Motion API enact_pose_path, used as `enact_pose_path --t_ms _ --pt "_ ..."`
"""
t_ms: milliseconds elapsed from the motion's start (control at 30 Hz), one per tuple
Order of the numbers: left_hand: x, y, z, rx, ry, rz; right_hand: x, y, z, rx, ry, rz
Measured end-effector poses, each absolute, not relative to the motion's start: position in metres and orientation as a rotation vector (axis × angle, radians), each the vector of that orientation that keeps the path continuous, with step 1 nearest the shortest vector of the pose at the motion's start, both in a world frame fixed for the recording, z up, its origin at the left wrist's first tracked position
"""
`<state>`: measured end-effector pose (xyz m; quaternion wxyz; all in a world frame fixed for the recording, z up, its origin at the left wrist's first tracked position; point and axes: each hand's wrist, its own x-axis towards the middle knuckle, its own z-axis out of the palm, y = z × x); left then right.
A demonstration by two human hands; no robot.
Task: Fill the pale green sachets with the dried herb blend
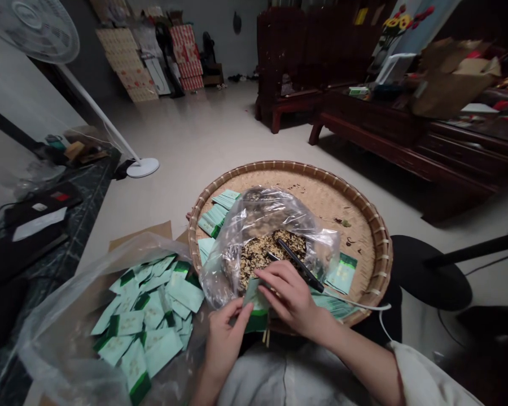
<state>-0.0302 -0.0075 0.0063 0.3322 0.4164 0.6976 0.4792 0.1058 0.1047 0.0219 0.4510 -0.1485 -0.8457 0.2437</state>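
My left hand (228,330) pinches the lower left edge of a pale green sachet (253,293) with a darker green band, between thumb and fingers. My right hand (290,296) has its fingertips at the sachet's upper edge. A black two-armed tool (298,264) with a white cord, like a hand-held heat sealer, lies along my right hand; its other arm is partly hidden by the fingers. Just beyond is an open clear plastic bag (271,208) of chopped, dry brown-and-tan plant bits (254,256).
A round woven tray (359,220) carries the bag and stacks of flat sachets (342,273). To the left, a large plastic bag (59,327) contains many sachets (156,321). A white fan (143,167), a black stand base (432,273) and a dark wooden table (376,127) stand around.
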Motion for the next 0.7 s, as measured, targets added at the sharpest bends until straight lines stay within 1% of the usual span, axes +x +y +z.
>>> enact_pose_path --t_ms 133,267,400,467,533,600,700 --pt "-0.03 -0.009 0.01 1.021 1.778 1.254 0.104 0.103 0.017 -0.303 -2.076 0.502" --pt "-0.029 -0.01 0.012 1.03 1.764 1.24 0.106 0.104 0.019 -0.324 -2.049 0.565" --pt "-0.032 -0.012 0.009 1.148 1.905 1.224 0.109 0.104 0.022 -0.502 -2.068 0.491" --pt "-0.035 -0.014 0.006 1.209 1.982 1.226 0.111 0.104 0.021 -0.495 -2.085 0.458" --pt "-0.037 -0.015 0.004 1.221 2.048 1.26 0.113 0.104 0.019 -0.409 -2.092 0.528" --pt "-0.039 -0.016 0.003 1.2 2.12 1.321 0.113 0.104 0.018 -0.347 -2.082 0.667" --pt "-0.041 -0.018 0.002 1.215 2.174 1.395 0.113 0.1 0.017 -0.463 -2.08 1.006"
